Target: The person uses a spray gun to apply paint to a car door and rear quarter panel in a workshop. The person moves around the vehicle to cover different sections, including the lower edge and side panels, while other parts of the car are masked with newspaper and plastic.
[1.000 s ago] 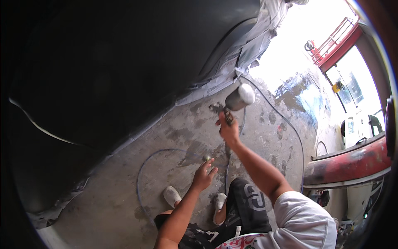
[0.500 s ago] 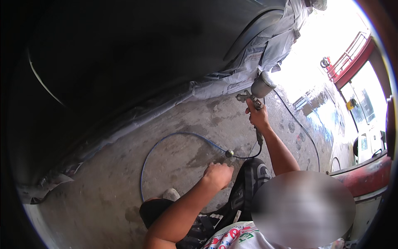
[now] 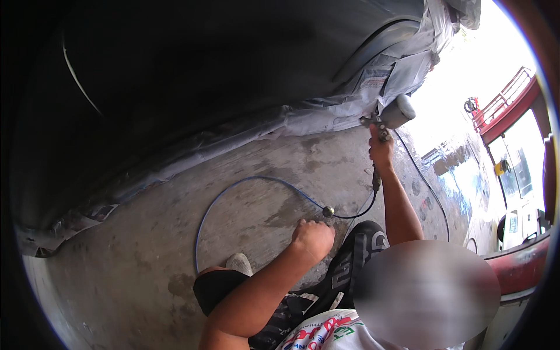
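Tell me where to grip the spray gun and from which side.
Take the spray gun by its handle, probably best from the person's own side, as the right hand does: the cup bulges at the far end, the nozzle points left, and the hose leaves the handle's near end.

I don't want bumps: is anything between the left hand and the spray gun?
Yes: in this view, the round fitting on the hose is between the left hand and the spray gun; depth is unclear.
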